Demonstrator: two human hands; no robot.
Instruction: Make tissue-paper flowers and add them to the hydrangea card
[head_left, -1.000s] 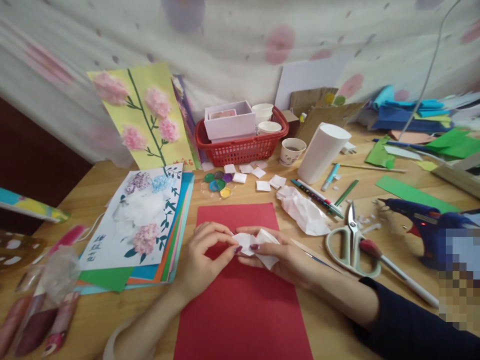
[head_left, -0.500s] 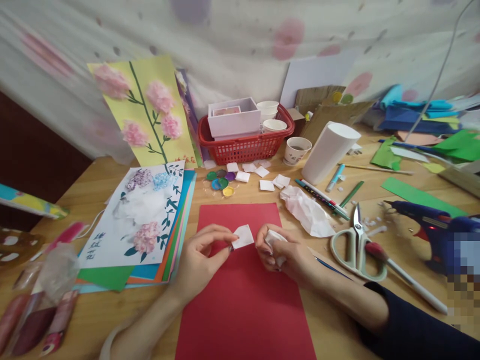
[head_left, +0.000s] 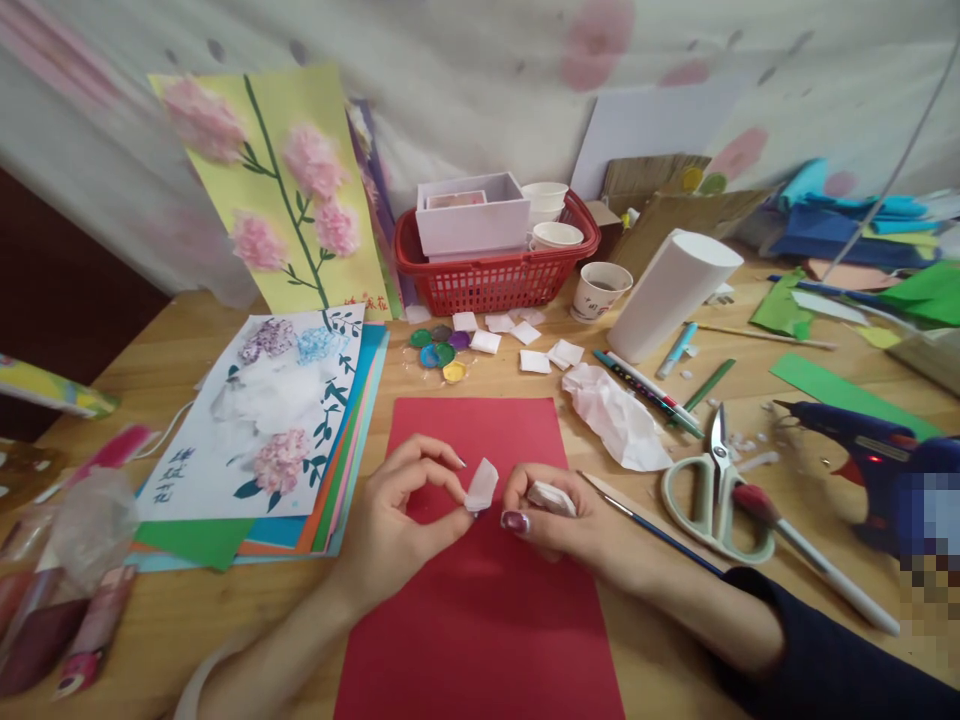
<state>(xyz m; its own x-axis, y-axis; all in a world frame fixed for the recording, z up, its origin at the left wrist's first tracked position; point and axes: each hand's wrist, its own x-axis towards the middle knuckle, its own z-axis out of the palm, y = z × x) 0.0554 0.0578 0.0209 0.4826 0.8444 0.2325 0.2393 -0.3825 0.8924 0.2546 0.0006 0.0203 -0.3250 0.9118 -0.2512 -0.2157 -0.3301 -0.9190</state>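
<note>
Over a red sheet of paper (head_left: pixel 480 620), my left hand (head_left: pixel 412 520) pinches a small white paper piece (head_left: pixel 481 486) between thumb and index finger, its other fingers curled loosely. Just to the right, my right hand (head_left: pixel 559 515) is closed around a small wad of white paper (head_left: pixel 551 498), which shows between the thumb and the curled fingers. The two hands are close together but apart. Small white paper squares (head_left: pixel 486 342) lie on the table beyond the red sheet, beside several round paint pots (head_left: pixel 454 371).
Flower artwork (head_left: pixel 281 400) lies on coloured sheets at left. A red basket (head_left: pixel 487 285), paper cup (head_left: pixel 601 290) and white roll (head_left: pixel 671 295) stand behind. Crumpled tissue (head_left: pixel 615 415), a brush (head_left: pixel 652 525), scissors (head_left: pixel 716 490) and a glue gun (head_left: pixel 862 440) are at right.
The white piece in my left hand has turned more upright. My right hand has rotated, showing its thumb and more of the wad. The view has shifted slightly.
</note>
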